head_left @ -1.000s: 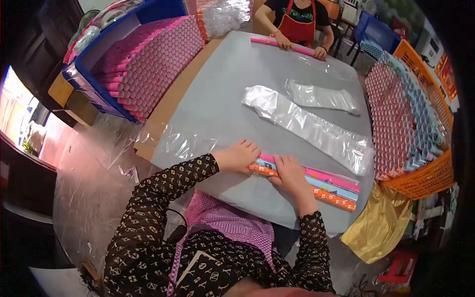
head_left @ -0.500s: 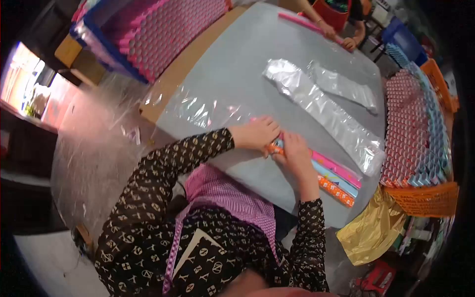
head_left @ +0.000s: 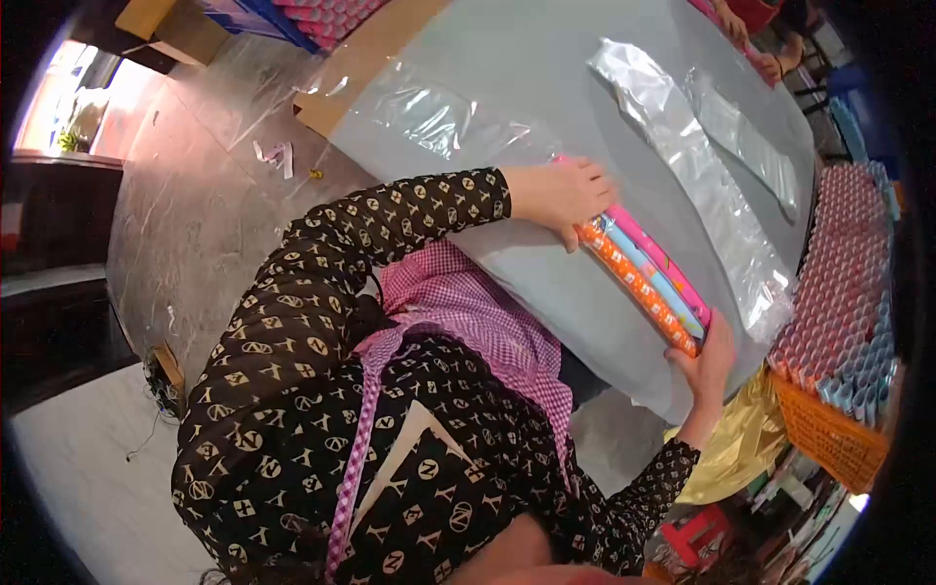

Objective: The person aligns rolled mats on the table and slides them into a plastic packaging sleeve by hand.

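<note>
Three rolls of patterned wrapping paper lie side by side on the grey tabletop [head_left: 507, 58]: a pink roll [head_left: 663, 261], a light blue roll [head_left: 655, 279] and an orange roll with white figures [head_left: 636, 285]. My left hand [head_left: 567, 198] is closed over their upper left end and hides it. At the lower right end, my right hand [head_left: 710, 359] grips the bundle, thumb by the orange roll and fingers round the far side. Clear plastic film [head_left: 429, 117] lies just beyond my left hand.
Long clear plastic sleeves [head_left: 682, 146] lie past the rolls. Across the table a person's hands [head_left: 770, 64] touch a pink roll. An orange basket [head_left: 829, 429] with many stacked rolls [head_left: 843, 263] stands at right, a blue crate [head_left: 258, 21] at upper left.
My right hand has slid from beside my left hand down to the rolls' lower right end. The view has shifted, so the table appears farther right and higher.
</note>
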Demonstrator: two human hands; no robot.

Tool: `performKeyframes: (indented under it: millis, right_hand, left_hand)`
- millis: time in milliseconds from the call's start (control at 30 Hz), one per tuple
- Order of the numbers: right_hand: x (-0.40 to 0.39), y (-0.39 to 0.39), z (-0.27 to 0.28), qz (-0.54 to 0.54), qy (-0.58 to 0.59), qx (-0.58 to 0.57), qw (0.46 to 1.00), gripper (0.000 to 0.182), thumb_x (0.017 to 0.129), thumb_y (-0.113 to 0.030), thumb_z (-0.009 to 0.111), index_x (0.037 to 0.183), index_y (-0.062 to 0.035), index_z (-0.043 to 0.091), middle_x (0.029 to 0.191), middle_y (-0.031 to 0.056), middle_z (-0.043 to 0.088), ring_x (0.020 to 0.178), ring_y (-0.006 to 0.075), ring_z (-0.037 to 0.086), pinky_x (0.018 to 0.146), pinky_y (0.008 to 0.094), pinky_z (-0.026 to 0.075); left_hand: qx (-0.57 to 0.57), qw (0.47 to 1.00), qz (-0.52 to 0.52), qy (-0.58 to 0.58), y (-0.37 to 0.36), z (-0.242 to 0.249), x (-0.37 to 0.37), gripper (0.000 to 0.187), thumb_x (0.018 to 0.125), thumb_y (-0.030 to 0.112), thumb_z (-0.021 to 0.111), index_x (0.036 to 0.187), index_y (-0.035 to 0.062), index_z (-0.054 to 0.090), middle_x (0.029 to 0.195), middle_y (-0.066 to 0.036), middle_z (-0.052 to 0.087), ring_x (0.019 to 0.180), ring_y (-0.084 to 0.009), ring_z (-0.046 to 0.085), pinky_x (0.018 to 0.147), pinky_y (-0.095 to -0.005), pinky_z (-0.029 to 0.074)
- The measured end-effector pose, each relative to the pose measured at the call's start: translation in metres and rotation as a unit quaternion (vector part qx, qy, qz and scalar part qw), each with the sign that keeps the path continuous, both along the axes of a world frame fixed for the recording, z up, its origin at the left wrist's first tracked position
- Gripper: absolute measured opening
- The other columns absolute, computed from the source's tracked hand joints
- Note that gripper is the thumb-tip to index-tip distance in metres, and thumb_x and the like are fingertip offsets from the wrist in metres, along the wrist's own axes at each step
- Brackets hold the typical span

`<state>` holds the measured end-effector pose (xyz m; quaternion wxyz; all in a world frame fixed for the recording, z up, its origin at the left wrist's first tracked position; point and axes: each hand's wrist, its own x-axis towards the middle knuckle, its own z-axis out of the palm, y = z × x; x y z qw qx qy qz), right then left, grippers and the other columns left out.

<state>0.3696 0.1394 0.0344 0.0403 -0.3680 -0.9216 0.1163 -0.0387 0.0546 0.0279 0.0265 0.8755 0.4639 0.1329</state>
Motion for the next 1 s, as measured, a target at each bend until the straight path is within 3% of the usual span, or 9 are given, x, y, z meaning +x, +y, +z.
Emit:
performKeyframes:
  millis: [167, 433, 500, 633, 833, 900, 1000]
  right_hand:
    - [0.005, -0.001, -0.012, -0.008, 0.049, 0.012, 0.999, 0.090, 0.055, -0.020, 0.085, 0.133, -0.0021, 0.043, 0.118, 0.0181, 0.054, 0.112, 0.0378, 0.049, 0.098, 0.0459, 0.037]
    - [-0.005, -0.005, -0.017, 0.006, 0.074, 0.027, 0.997, 0.087, 0.056, -0.021, 0.085, 0.131, -0.0023, 0.045, 0.117, 0.0163, 0.055, 0.111, 0.0368, 0.050, 0.096, 0.0451, 0.039]
    - [-0.009, -0.007, -0.017, 0.006, 0.072, 0.030, 0.997, 0.086, 0.056, -0.021, 0.085, 0.130, -0.0020, 0.045, 0.117, 0.0165, 0.055, 0.111, 0.0370, 0.050, 0.096, 0.0452, 0.039]
    - [-0.023, -0.012, -0.016, 0.009, 0.078, 0.038, 0.996, 0.082, 0.058, -0.022, 0.084, 0.128, -0.0009, 0.047, 0.116, 0.0168, 0.055, 0.111, 0.0373, 0.050, 0.096, 0.0455, 0.040]
    - [-0.048, -0.017, -0.014, 0.002, 0.077, 0.030, 0.997, 0.080, 0.059, -0.022, 0.083, 0.127, 0.0011, 0.048, 0.117, 0.0170, 0.056, 0.109, 0.0375, 0.050, 0.095, 0.0458, 0.041]
    - [-0.057, -0.019, -0.015, 0.006, 0.076, 0.040, 0.996, 0.080, 0.059, -0.022, 0.084, 0.126, 0.0015, 0.048, 0.117, 0.0171, 0.056, 0.108, 0.0376, 0.051, 0.095, 0.0461, 0.041]
    - [-0.068, -0.021, -0.018, 0.002, 0.071, 0.047, 0.996, 0.080, 0.058, -0.024, 0.084, 0.124, 0.0024, 0.049, 0.117, 0.0176, 0.056, 0.108, 0.0379, 0.051, 0.094, 0.0464, 0.042]
  left_hand:
    - [0.007, 1.000, 0.002, -0.011, 0.000, -0.002, 0.004, 0.072, 0.058, 0.047, 0.083, 0.103, -0.0018, 0.055, 0.100, -0.011, 0.058, 0.099, -0.0265, 0.055, 0.087, -0.0361, 0.044]
    - [0.015, 1.000, 0.003, 0.005, -0.001, 0.001, 0.014, 0.072, 0.060, 0.051, 0.081, 0.101, -0.0025, 0.056, 0.098, -0.010, 0.057, 0.097, -0.0255, 0.055, 0.085, -0.0346, 0.043]
    - [-0.069, 0.997, 0.013, 0.030, 0.000, 0.004, 0.017, 0.079, 0.064, 0.049, 0.080, 0.115, -0.0059, 0.052, 0.109, -0.014, 0.056, 0.105, -0.0283, 0.053, 0.092, -0.0366, 0.042]
    - [-0.054, 0.998, 0.002, 0.037, 0.002, 0.001, 0.022, 0.079, 0.065, 0.050, 0.079, 0.115, -0.0063, 0.053, 0.108, -0.014, 0.056, 0.104, -0.0284, 0.053, 0.091, -0.0365, 0.043]
    - [-0.029, 0.999, 0.000, 0.030, 0.002, 0.003, 0.034, 0.078, 0.064, 0.049, 0.079, 0.112, -0.0070, 0.054, 0.104, -0.014, 0.057, 0.103, -0.0278, 0.054, 0.089, -0.0352, 0.044]
    - [0.058, 0.998, -0.010, 0.010, 0.002, -0.002, 0.037, 0.070, 0.060, 0.052, 0.079, 0.098, -0.0033, 0.060, 0.097, -0.011, 0.059, 0.096, -0.0259, 0.057, 0.085, -0.0349, 0.044]
    - [0.049, 0.999, -0.011, 0.006, 0.004, -0.002, 0.046, 0.069, 0.060, 0.052, 0.079, 0.097, -0.0036, 0.060, 0.097, -0.011, 0.059, 0.095, -0.0260, 0.057, 0.083, -0.0346, 0.045]
